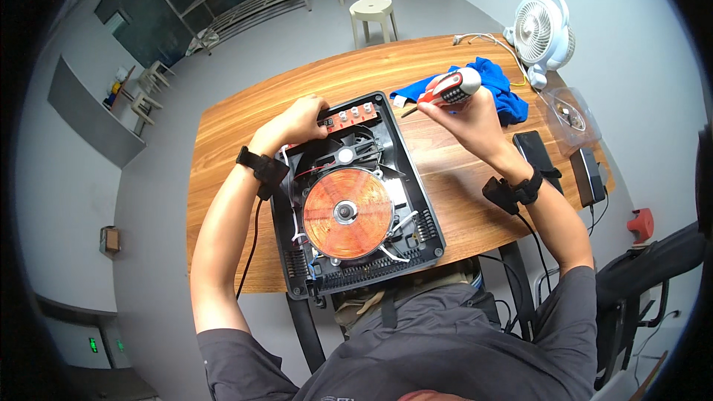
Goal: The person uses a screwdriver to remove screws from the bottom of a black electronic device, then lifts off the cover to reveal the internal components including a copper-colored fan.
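Observation:
An opened induction cooker lies before me, its black housing [425, 212] showing a round copper coil [327, 215] and a fan [364, 152] behind it. Along the far edge sits a narrow orange-red circuit board [356, 116] with white buttons. My left hand [303, 120] has its fingers closed around the board's left end; its fingertips are partly hidden. My right hand [475, 122] grips a red, white and black screwdriver [449, 90] above the table, right of the housing. The screwdriver's dark shaft points left toward the cooker and is apart from it.
A blue cloth [505, 96] lies beyond my right hand on the wooden table [238, 134]. A white fan [536, 33], a clear plastic box [568, 120], a black phone [536, 154] and a dark box-shaped device [588, 177] with cables are on the right.

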### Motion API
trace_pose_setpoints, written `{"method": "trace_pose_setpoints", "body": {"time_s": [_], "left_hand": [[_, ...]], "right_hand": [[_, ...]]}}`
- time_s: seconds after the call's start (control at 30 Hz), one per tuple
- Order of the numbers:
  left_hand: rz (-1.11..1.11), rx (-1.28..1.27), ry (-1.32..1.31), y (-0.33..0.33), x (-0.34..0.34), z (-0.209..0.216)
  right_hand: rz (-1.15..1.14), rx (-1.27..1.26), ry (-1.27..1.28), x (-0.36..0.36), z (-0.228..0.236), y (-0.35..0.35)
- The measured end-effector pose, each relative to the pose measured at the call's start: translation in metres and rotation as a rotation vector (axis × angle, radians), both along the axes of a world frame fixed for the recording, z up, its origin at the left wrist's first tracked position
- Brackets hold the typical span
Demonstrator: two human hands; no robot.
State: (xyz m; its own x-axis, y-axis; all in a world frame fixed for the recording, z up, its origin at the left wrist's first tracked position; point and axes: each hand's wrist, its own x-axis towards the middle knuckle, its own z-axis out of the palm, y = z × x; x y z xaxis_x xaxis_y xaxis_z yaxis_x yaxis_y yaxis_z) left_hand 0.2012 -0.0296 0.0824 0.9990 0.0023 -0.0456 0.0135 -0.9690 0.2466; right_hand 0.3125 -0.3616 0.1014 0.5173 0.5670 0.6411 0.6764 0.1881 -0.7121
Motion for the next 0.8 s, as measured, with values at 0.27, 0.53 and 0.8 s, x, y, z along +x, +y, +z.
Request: {"method": "trace_pose_setpoints", "body": {"time_s": [0.27,0.53,0.8], "left_hand": [[0.054,-0.019,-0.066,-0.014,-0.016,0.037],[0.083,-0.075,-0.214,-0.007,-0.040,0.046],[0.131,-0.182,-0.241,-0.013,-0.053,0.054]], "right_hand": [[0.039,0.067,0.142,0.016,-0.011,0.003],[0.042,-0.142,0.329,0.025,-0.046,0.043],[0.062,-0.275,0.356,0.023,-0.078,0.066]]}}
